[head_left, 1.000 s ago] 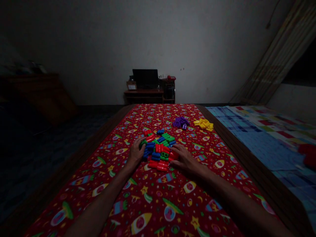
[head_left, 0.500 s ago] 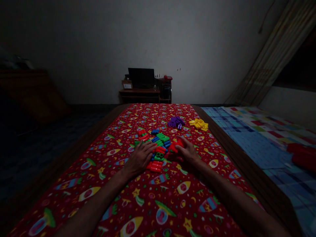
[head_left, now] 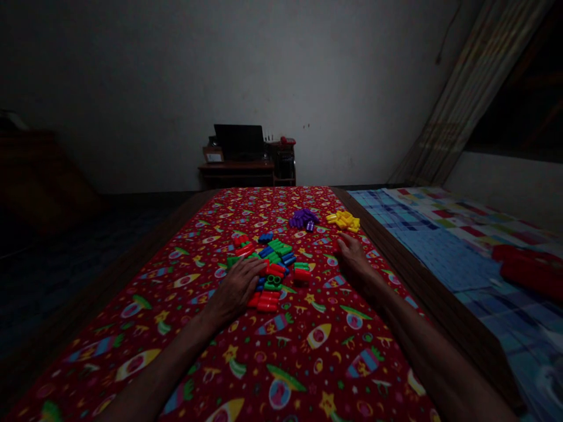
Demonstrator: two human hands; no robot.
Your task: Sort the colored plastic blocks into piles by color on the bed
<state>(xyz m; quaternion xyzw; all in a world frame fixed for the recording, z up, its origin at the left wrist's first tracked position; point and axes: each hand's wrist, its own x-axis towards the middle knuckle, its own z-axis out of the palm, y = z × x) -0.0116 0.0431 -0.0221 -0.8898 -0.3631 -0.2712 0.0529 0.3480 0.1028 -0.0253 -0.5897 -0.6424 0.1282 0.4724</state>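
Note:
My left hand point(head_left: 240, 285) rests over the left side of a loose heap of red, green and blue plastic tube-shaped blocks point(head_left: 278, 249); its fingers are stretched out across them, touching a red block. To the right of the heap lies a red block point(head_left: 301, 275) with a green block point(head_left: 301, 266) just behind it. My right hand point(head_left: 354, 257) is low over the cloth, apart from the heap, with fingers curled. A dim reddish patch shows at its fingertips, but against the red cloth I cannot make out what it is.
A pile of purple blocks point(head_left: 303, 218) and a pile of yellow blocks point(head_left: 343, 221) lie farther back. The red rocket-patterned cloth point(head_left: 281, 369) covers a brown-edged surface. At right is a bed with blue checked bedding point(head_left: 422, 246); a desk with a monitor point(head_left: 240, 141) stands by the wall.
My right hand has moved right, away from the heap, and a red and a green block now lie exposed where it was. My left hand stays on the heap. The view has shifted slightly.

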